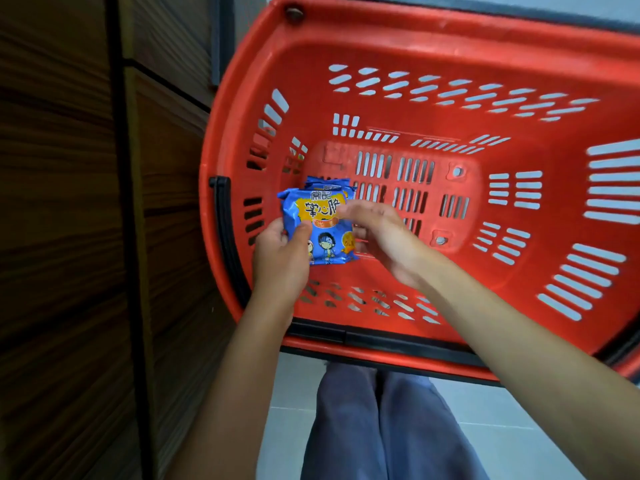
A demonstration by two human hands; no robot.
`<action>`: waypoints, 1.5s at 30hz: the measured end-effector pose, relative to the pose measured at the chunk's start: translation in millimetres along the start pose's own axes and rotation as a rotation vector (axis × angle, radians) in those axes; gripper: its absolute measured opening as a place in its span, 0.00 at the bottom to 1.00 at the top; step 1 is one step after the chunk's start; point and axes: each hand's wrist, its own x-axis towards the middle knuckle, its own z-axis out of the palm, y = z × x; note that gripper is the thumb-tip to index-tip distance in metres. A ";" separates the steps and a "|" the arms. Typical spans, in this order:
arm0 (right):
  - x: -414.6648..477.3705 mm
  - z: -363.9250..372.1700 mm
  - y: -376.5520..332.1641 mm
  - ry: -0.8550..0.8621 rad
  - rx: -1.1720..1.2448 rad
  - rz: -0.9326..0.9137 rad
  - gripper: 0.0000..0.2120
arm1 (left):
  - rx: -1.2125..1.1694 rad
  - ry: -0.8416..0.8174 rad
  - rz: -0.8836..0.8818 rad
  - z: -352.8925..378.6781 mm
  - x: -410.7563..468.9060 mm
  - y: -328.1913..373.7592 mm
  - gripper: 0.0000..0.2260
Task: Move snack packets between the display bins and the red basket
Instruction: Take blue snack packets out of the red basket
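1. The red basket [433, 46] is made of hard, shiny plastic, with rounded corners and many thin slots cut in its walls and floor.
2. Flat, shiny blue snack packets [320, 233] with crinkled edges are held in a small stack inside the basket, near its left wall.
3. The stack's left edge is gripped by the left hand [280, 261], thumb on the front.
4. Its right edge is pinched by the right hand [384, 237], fingers curled behind.
5. A smooth black handle [225, 230] is seen along the basket's left rim.
6. A dark wooden panel [62, 202] with streaky grain is seen left of the basket.
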 end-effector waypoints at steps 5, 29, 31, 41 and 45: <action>-0.4 -8.1 -5.7 0.112 0.161 0.017 0.06 | 0.636 0.252 0.561 -7.9 -20.5 13.1 0.18; 85.7 5.2 52.0 0.490 -0.689 -0.078 0.22 | 0.880 0.454 0.947 -39.9 7.5 -23.1 0.13; 80.2 1.0 50.2 0.492 -0.717 -0.047 0.26 | 0.883 0.439 0.945 -40.4 6.4 -22.8 0.13; -77.5 6.8 -4.5 0.454 -0.809 -0.106 0.20 | 0.986 0.067 0.514 -58.1 -66.9 26.8 0.17; -188.0 19.6 -49.8 0.387 -0.842 -0.150 0.20 | 0.939 -0.057 0.356 -77.5 -145.5 66.9 0.18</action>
